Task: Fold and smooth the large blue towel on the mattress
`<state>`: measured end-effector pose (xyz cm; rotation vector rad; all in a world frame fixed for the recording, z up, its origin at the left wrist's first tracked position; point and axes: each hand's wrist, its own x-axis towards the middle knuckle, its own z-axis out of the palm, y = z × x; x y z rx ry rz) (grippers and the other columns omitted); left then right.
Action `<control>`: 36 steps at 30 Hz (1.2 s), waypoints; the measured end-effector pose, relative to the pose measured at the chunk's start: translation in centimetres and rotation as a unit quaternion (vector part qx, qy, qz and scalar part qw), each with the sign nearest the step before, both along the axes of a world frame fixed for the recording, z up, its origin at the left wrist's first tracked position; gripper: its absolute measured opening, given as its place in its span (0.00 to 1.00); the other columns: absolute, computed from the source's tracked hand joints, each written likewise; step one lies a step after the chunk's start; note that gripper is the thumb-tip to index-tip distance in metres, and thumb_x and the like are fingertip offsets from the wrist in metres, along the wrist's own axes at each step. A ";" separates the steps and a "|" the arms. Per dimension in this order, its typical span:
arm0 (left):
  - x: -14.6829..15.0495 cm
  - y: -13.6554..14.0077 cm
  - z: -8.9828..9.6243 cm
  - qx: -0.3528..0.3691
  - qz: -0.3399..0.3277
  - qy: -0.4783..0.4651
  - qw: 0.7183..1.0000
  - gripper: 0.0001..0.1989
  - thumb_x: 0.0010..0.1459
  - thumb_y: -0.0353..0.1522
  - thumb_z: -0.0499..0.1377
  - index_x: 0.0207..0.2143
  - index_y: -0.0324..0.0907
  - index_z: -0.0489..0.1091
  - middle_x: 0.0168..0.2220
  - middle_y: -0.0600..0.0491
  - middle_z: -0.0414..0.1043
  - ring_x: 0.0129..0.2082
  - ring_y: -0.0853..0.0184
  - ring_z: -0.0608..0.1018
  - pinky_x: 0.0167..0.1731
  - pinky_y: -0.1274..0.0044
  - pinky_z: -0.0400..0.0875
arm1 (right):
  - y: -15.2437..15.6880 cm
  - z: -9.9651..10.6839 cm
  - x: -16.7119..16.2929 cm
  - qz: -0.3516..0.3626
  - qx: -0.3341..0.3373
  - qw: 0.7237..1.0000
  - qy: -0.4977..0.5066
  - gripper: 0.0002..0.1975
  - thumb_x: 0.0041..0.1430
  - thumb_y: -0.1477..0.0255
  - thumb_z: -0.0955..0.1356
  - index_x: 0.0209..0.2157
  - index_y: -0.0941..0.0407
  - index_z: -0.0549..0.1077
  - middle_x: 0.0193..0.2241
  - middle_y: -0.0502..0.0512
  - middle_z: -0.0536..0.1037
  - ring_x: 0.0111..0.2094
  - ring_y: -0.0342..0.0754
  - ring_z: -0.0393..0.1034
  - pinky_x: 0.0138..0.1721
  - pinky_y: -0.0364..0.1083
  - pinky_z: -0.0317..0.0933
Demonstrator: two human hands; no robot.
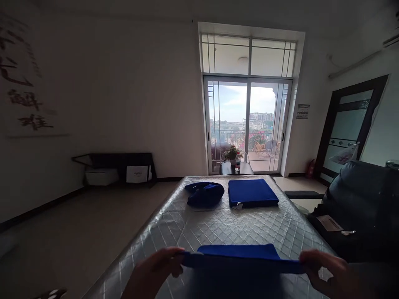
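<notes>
A dark blue cloth [240, 276] is stretched between my two hands at the near end of the table. My left hand [158, 265] pinches its left end between thumb and fingers, and my right hand [327, 270] pinches the right end. Just beyond the raised edge shows a blue fabric panel [238, 251]; I cannot tell whether it belongs to the same piece. At the far end lies a crumpled blue cloth bundle [205, 193]. Beside it, on the right, sits a flat, square stack of folded blue cloth [253, 191] with a small white tag at its front edge.
The table has a silver quilted cover [215, 224]. Behind it stands a small dark table [226, 168] with a potted plant [232, 153] and a bottle [237, 162]. A black armchair [364, 199] is close on the right. Along the left wall runs a low black bench [121, 160].
</notes>
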<state>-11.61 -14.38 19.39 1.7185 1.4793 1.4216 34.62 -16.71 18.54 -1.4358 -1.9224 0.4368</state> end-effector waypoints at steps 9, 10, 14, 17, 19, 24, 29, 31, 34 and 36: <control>-0.8 3.8 7.3 -0.017 -0.015 -0.024 0.999 0.21 0.49 0.53 0.66 0.30 0.44 0.79 0.15 0.58 0.74 0.17 0.63 0.78 0.22 0.72 0.77 | 5.3 8.9 -0.3 0.024 0.002 0.998 0.052 0.14 0.56 0.53 0.73 0.37 0.47 0.83 0.26 0.53 0.81 0.25 0.49 0.74 0.27 0.47 0.70; -0.7 4.9 7.4 -0.023 -0.028 -0.033 0.999 0.21 0.48 0.52 0.67 0.30 0.44 0.79 0.16 0.57 0.75 0.17 0.63 0.78 0.22 0.72 0.77 | 6.5 9.3 -0.6 0.032 -0.013 0.997 0.063 0.16 0.57 0.53 0.72 0.37 0.48 0.83 0.23 0.52 0.80 0.24 0.49 0.74 0.27 0.47 0.69; -0.4 8.8 8.4 -0.029 -0.050 -0.078 0.995 0.23 0.42 0.52 0.70 0.29 0.41 0.78 0.21 0.54 0.79 0.22 0.60 0.82 0.27 0.69 0.80 | 10.0 10.7 -1.9 0.022 0.036 0.997 0.072 0.16 0.57 0.54 0.73 0.38 0.50 0.82 0.23 0.50 0.79 0.25 0.49 0.74 0.27 0.48 0.69; -0.6 10.0 9.1 0.002 -0.035 -0.103 0.994 0.25 0.40 0.52 0.72 0.30 0.41 0.78 0.26 0.52 0.82 0.28 0.58 0.84 0.34 0.66 0.82 | 10.4 11.5 -2.4 -0.011 0.086 0.993 0.077 0.16 0.63 0.57 0.71 0.46 0.53 0.78 0.40 0.53 0.80 0.37 0.50 0.76 0.38 0.50 0.73; -1.0 9.9 8.9 0.022 -0.022 -0.098 0.995 0.26 0.41 0.53 0.71 0.32 0.41 0.79 0.29 0.50 0.83 0.32 0.56 0.84 0.37 0.66 0.81 | 9.8 11.4 -2.5 -0.017 0.085 0.993 0.081 0.17 0.67 0.59 0.68 0.51 0.54 0.74 0.49 0.55 0.77 0.44 0.49 0.74 0.45 0.52 0.72; -2.0 8.0 2.6 0.006 -0.031 -0.067 0.997 0.27 0.45 0.58 0.67 0.30 0.43 0.80 0.38 0.47 0.83 0.37 0.55 0.84 0.37 0.69 0.81 | 8.0 5.1 -2.8 -0.008 0.052 0.996 0.069 0.14 0.62 0.55 0.70 0.40 0.48 0.81 0.27 0.49 0.81 0.28 0.48 0.76 0.32 0.47 0.71; -1.3 6.7 -9.0 -0.162 -0.055 -0.011 0.985 0.34 0.43 0.64 0.61 0.21 0.40 0.79 0.33 0.46 0.79 0.30 0.58 0.81 0.32 0.72 0.79 | 7.5 -8.0 -3.4 0.038 -0.048 0.998 0.004 0.11 0.58 0.64 0.68 0.36 0.49 0.83 0.33 0.52 0.84 0.33 0.49 0.78 0.37 0.46 0.69; -1.0 6.5 -12.4 -0.210 -0.061 0.024 0.975 0.34 0.41 0.63 0.63 0.20 0.40 0.79 0.32 0.46 0.78 0.30 0.58 0.81 0.32 0.72 0.78 | 7.3 -11.8 -3.6 0.055 -0.060 0.996 -0.021 0.10 0.56 0.68 0.66 0.32 0.50 0.82 0.35 0.53 0.83 0.34 0.48 0.78 0.37 0.44 0.68; -1.2 6.3 -15.0 -0.229 -0.046 0.038 0.972 0.32 0.38 0.62 0.64 0.21 0.41 0.80 0.34 0.47 0.79 0.31 0.57 0.82 0.35 0.72 0.78 | 6.8 -14.4 -3.6 0.048 -0.072 0.995 -0.041 0.11 0.55 0.72 0.64 0.30 0.51 0.80 0.36 0.53 0.81 0.32 0.45 0.75 0.36 0.43 0.66; -1.5 6.1 -15.5 -0.221 -0.032 0.040 0.974 0.31 0.38 0.62 0.64 0.23 0.43 0.81 0.35 0.48 0.79 0.33 0.56 0.83 0.37 0.73 0.79 | 6.6 -14.6 -3.3 0.045 -0.085 0.994 -0.042 0.12 0.53 0.75 0.63 0.31 0.52 0.79 0.36 0.52 0.80 0.32 0.45 0.74 0.35 0.43 0.65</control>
